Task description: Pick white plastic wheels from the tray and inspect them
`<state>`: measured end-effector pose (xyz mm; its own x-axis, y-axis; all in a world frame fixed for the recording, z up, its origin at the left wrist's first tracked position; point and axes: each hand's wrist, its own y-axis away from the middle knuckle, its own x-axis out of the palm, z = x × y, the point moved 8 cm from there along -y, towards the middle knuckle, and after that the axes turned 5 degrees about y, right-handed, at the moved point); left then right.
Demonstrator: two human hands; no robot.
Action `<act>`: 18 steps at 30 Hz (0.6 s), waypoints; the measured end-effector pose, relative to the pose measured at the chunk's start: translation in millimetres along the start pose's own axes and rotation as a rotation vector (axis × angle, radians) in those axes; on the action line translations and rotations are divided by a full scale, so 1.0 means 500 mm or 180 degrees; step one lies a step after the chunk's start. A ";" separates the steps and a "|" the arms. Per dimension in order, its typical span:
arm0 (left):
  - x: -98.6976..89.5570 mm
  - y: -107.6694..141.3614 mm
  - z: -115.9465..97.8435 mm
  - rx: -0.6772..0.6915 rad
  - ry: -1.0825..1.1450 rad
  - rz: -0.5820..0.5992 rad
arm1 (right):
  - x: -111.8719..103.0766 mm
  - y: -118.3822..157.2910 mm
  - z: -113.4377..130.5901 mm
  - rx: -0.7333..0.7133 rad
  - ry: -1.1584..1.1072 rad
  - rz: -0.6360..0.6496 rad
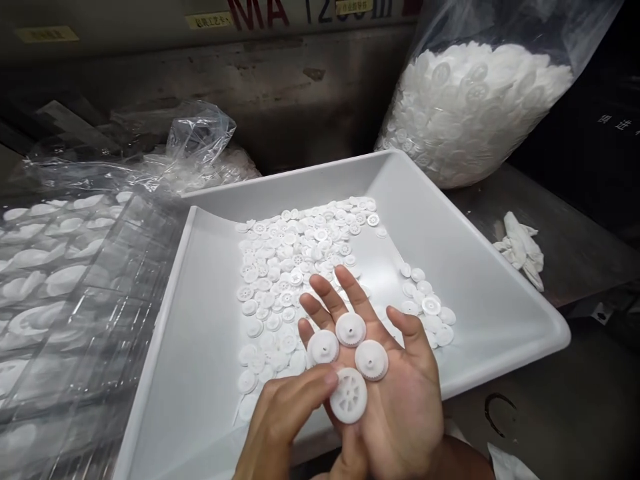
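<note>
My right hand [400, 407] is palm up with its fingers spread, and three white toothed wheels with raised hubs rest on it: one [351, 329] near the finger bases, one [324, 348] to its left, one [371, 360] to its right. Coming in from the bottom left, my left hand [285, 413] pinches a flat white spoked wheel [349, 395] over the lower palm. Both hands are above the front part of a pale grey tray [195, 280]. Many similar white wheels [285, 267] lie in it, with a smaller group [431, 305] at the right.
Clear plastic trays [65, 287] of white parts stand at the left, with a crumpled clear bag [200, 147] behind. A large clear bag of white wheels [470, 113] is at the back right. A white glove or cloth [520, 250] lies right of the tray.
</note>
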<state>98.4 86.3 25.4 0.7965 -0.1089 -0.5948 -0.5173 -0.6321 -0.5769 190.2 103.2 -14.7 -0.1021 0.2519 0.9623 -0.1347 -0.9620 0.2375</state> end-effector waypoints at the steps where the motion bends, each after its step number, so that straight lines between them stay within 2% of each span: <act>1: 0.002 0.000 0.004 -0.0071 0.0074 0.0010 | 0.001 0.000 0.001 -0.0014 0.0004 0.0022; 6: 0.000 0.005 0.005 -0.0354 0.0312 -0.0026 | 0.007 0.003 0.005 -0.0110 0.0077 0.0116; 18: -0.009 0.018 0.009 -0.0577 0.0210 -0.0244 | 0.007 0.005 0.007 -0.0168 0.0208 0.0155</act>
<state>88.7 84.5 20.1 0.8533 -0.1014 -0.5115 -0.3942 -0.7676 -0.5054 193.1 101.2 -10.3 -0.1738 0.2131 0.9614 -0.1795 -0.9668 0.1818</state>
